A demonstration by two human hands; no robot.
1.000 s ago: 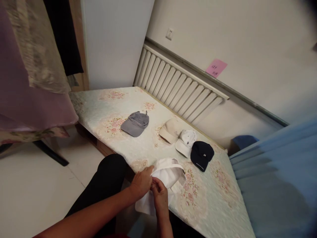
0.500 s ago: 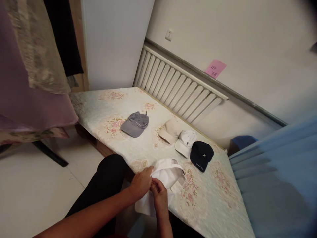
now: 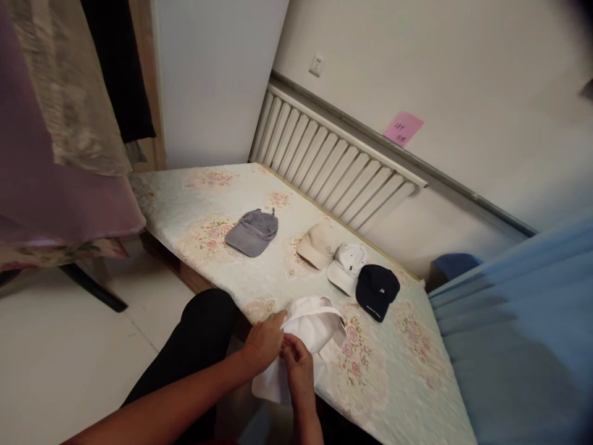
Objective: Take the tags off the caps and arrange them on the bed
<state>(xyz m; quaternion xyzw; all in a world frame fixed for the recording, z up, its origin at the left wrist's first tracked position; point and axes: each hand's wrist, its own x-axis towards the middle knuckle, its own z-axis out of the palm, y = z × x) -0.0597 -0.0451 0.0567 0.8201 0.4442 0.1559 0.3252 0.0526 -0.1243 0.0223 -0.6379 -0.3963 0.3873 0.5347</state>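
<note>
- Left hand (image 3: 265,342) and right hand (image 3: 300,366) gripped white cap (image 3: 312,337), fingers closed.
- White cap was at near edge of bed (image 3: 403,386).
- Grey cap (image 3: 252,233) and navy cap (image 3: 377,289) lay on bed.

At the bed's (image 3: 301,285) near edge, the left hand (image 3: 265,343) and right hand (image 3: 299,366) are covering part of the held white cap (image 3: 309,332), blocking their exact grip. Towards the right edge, the navy cap's (image 3: 378,283) brim lettering (image 3: 373,311) is appearing too small to read. Beyond, the blue curtain (image 3: 519,334) is running out of view.
</note>
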